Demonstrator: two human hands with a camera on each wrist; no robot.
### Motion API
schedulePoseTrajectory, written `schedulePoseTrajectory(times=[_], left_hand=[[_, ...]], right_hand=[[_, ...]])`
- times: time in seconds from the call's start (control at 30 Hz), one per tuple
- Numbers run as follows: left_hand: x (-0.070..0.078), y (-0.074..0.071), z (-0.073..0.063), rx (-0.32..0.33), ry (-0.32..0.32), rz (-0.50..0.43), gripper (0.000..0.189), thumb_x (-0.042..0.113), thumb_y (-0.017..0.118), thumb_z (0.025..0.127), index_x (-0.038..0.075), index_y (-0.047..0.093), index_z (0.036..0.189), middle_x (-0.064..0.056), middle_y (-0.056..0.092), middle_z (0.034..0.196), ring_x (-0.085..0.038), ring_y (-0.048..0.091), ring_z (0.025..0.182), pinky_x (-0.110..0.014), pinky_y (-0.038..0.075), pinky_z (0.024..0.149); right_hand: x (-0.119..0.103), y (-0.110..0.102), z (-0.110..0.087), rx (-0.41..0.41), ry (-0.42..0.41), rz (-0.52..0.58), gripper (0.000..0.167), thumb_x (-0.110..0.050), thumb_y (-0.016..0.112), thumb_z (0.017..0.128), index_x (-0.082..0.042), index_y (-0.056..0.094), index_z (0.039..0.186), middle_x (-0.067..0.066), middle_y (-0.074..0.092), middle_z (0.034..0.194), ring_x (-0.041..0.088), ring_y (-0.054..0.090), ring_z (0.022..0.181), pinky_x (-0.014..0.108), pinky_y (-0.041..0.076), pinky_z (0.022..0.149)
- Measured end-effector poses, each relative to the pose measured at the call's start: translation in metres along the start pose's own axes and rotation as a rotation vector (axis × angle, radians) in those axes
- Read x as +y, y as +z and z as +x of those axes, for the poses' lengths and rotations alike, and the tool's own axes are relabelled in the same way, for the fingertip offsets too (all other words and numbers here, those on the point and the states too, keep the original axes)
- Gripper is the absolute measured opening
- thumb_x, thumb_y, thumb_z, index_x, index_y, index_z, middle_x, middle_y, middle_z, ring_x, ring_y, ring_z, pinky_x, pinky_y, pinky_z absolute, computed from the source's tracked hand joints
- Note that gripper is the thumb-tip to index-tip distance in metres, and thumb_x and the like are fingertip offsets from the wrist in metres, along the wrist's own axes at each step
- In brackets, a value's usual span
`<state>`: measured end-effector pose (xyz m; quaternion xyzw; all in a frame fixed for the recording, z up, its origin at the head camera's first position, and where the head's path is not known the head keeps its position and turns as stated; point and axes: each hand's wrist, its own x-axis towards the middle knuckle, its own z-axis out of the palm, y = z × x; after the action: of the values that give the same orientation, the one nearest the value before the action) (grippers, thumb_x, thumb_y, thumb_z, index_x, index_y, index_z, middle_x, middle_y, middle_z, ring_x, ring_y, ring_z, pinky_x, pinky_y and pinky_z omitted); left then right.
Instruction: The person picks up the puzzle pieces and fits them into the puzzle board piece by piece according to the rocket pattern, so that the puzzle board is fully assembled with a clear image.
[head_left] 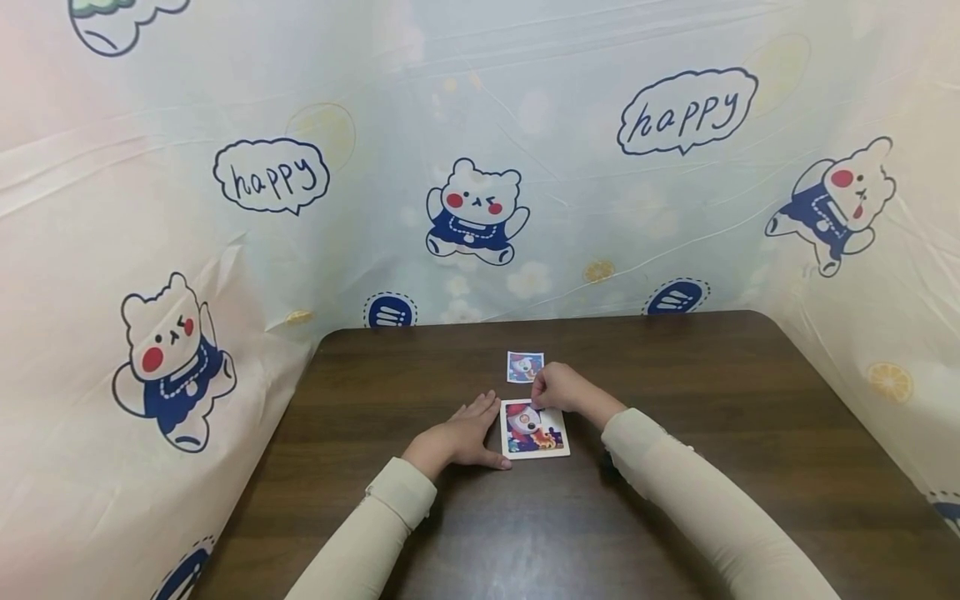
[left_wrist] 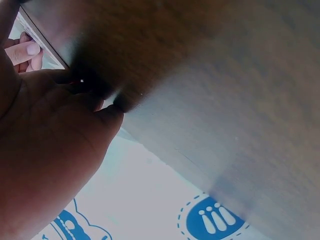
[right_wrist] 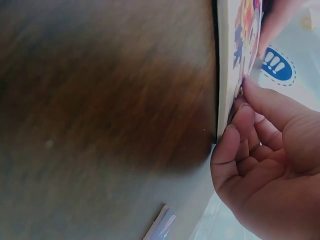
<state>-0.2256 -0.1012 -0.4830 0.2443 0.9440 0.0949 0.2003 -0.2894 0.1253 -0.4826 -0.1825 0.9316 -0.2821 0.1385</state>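
A small jigsaw puzzle (head_left: 528, 433) in a white frame lies on the dark wooden table, showing a colourful cartoon picture with a pale patch at its upper right. My left hand (head_left: 465, 433) rests along the frame's left side, fingers extended and thumb by the near left corner. At the puzzle's top edge my right hand (head_left: 562, 389) pinches a small puzzle piece (right_wrist: 241, 91) between thumb and index finger; the fingers mostly cover it. In the left wrist view, the left hand (left_wrist: 55, 135) looks dark and hides most of the frame.
Just beyond the puzzle lies a small picture card (head_left: 522, 367) with a similar image, partly behind the right hand. The brown table (head_left: 420, 358) reaches back to a printed cloth (head_left: 570, 208) with bears and "happy" bubbles, which also hangs at both sides.
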Motion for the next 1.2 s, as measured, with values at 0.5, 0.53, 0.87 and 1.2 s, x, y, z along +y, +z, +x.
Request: schedulePoseTrajectory(times=[0.5,0.53,0.87,1.2], left_hand=[[0.002,0.000,0.001,-0.008,-0.009,0.001,0.114,0.070,0.069,0.077,0.008,0.017,0.159,-0.010,0.010,0.166,-0.026,0.007,0.152,-0.045,0.015,0.120],[0.001,0.000,0.001,-0.008,-0.010,0.003,0.114,0.070,0.069,0.077,0.009,0.017,0.159,-0.009,0.009,0.166,-0.026,0.006,0.152,-0.045,0.015,0.120],[0.003,0.003,-0.002,-0.011,-0.011,-0.011,0.114,0.068,0.070,0.077,0.008,0.018,0.159,-0.009,0.010,0.166,-0.025,0.006,0.152,-0.045,0.015,0.120],[0.001,0.002,0.000,-0.009,-0.025,-0.025,0.115,0.069,0.071,0.076,0.011,0.018,0.159,-0.007,0.009,0.166,-0.024,0.006,0.152,-0.044,0.015,0.120]], right_hand=[[-0.002,-0.001,-0.003,0.009,0.012,0.003,0.013,-0.015,0.078,0.087,-0.012,0.071,0.077,-0.003,0.063,0.071,0.014,0.058,0.067,0.027,0.049,0.061],[-0.002,-0.001,-0.003,0.009,0.010,0.004,0.013,-0.015,0.078,0.087,-0.012,0.071,0.077,-0.003,0.063,0.071,0.014,0.058,0.067,0.027,0.049,0.061],[0.009,0.002,-0.001,-0.009,-0.017,0.069,0.010,-0.015,0.077,0.088,-0.013,0.073,0.078,-0.004,0.065,0.073,0.014,0.059,0.068,0.027,0.049,0.060],[0.022,-0.019,-0.011,0.001,-0.011,0.325,0.018,-0.025,0.072,0.093,-0.007,0.076,0.091,0.010,0.069,0.079,0.020,0.061,0.069,0.034,0.055,0.065]])
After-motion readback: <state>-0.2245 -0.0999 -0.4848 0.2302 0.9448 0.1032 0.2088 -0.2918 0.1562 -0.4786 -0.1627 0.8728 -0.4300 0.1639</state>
